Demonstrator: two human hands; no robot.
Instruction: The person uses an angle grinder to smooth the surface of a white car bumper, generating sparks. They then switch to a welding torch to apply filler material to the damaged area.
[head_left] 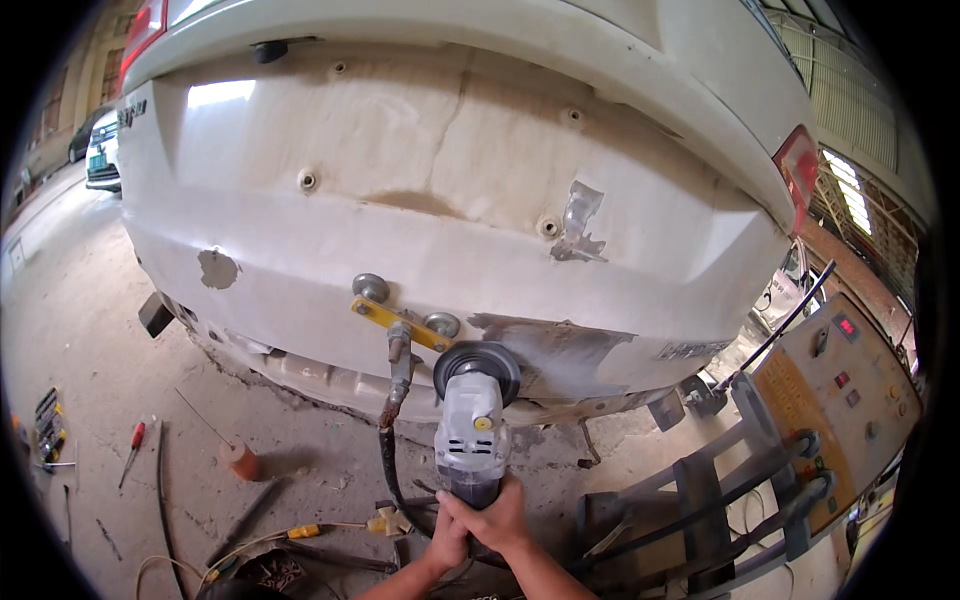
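Note:
My left hand (449,541) and my right hand (503,518) are both wrapped round the dark rear handle of a grey angle grinder (468,425). Its round black disc (450,372) is at the lower part of a white vehicle's dented rear panel (290,240), beside a scraped dark patch (590,348). Whether the disc touches the panel, I cannot tell. Just left of the disc, a yellow bar (402,326) with two round metal pads sits against the panel. A clamp (399,360) joins it to a thick black cable (388,455).
A control box (850,390) on a cart stands at the right, with thick cables. On the floor at left lie a red-handled screwdriver (136,438), an orange container (240,461), a tool set (48,425) and a yellow-ended cord (303,531). Another car (103,160) stands far left.

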